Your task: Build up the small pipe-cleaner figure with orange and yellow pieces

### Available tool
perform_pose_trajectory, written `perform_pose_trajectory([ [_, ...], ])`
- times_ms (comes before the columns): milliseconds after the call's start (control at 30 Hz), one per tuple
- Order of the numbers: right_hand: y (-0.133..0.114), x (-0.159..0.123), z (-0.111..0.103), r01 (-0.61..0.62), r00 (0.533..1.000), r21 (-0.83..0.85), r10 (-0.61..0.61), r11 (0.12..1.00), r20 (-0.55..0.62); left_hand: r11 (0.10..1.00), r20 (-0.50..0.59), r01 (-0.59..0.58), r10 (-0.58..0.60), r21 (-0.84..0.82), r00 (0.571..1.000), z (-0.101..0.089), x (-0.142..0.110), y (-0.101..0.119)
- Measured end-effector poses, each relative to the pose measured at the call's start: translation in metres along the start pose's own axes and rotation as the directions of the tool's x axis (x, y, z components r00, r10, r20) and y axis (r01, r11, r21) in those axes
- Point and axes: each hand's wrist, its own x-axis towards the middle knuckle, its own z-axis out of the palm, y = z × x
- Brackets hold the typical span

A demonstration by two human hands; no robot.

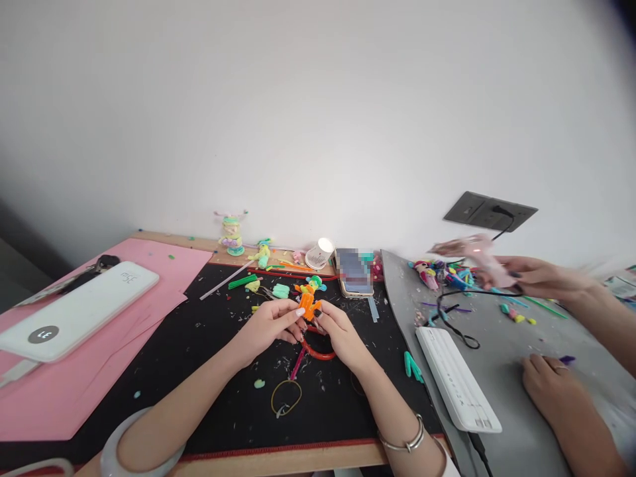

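My left hand and my right hand meet over the black mat. Their fingers are closed on a small fuzzy orange figure, which looks made of pipe cleaner. A green and yellow top rises from it, with blue at one side. Under the hands lies a red curved loop; what it belongs to is partly hidden. A dark pink stick and a yellowish rubber band are just below. Mint fuzzy pieces and green strips sit behind my left hand.
A phone and a paper cup stand near the wall, left of which is a pastel figure. Pink sheets bear a white power bank. At right, another person's hand holds a blurred pinkish object above a white power bank.
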Motion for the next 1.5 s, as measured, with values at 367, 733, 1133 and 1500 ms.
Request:
perform_pose_trajectory([
  [367,0.0052,0.0014,0.0,0.019,1.0,-0.048,-0.018,0.999,0.021,0.995,0.016,-0.062,0.061,0.078,0.998,-0.0028,0.0003,-0.0024],
  [733,0.0035,0.001,-0.0018,0.019,0.999,-0.121,-0.014,0.992,0.047,0.99,0.084,-0.105,0.097,0.096,0.992,-0.003,-0.0005,-0.0032],
  [1133,0.0042,0.0002,-0.0013,-0.016,0.998,-0.147,0.024,0.989,0.051,0.989,0.121,-0.091,0.077,0.115,0.99,-0.0054,0.001,-0.0067],
  [1500,0.0016,-0.0011,0.0002,0.0,0.998,-0.118,0.007,0.993,0.064,0.986,0.151,-0.092,0.071,0.139,0.986,-0.0044,-0.0003,-0.0024],
])
